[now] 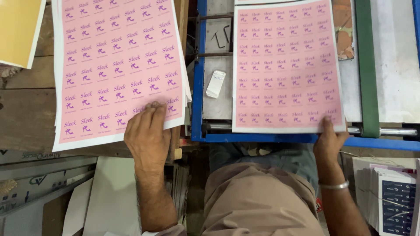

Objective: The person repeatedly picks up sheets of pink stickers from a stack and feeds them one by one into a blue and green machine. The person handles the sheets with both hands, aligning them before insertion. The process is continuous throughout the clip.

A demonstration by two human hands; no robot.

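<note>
While the left hand (146, 131) lay flat on the stack of pink label sheets (118, 65), fingers together & pressed on its near right corner, the right hand (329, 137) pinched the near right corner of a single pink sheet (286, 65), thumb on top, other fingers under the edge & out of sight. That sheet lay on the blue-framed machine bed (199, 87), w/ the stack just left of the bed on a wooden table (26, 118). A small white block (215, 83) & a couple of hex keys (222, 36) sat on the bed, left of the sheet. A green strip (366, 65) ran along the bed's right side; a metal roller (385, 130) crossed its near edge. A pile of dark blue printed cards (396, 196) sat below the bed, near right. Judging by looks, the sheets were thin, light, floppy, prob. slick-coated & easy to crease, so corners or edges seemed the best hold, w/ a flat palm to stop the stack sliding.
</note>
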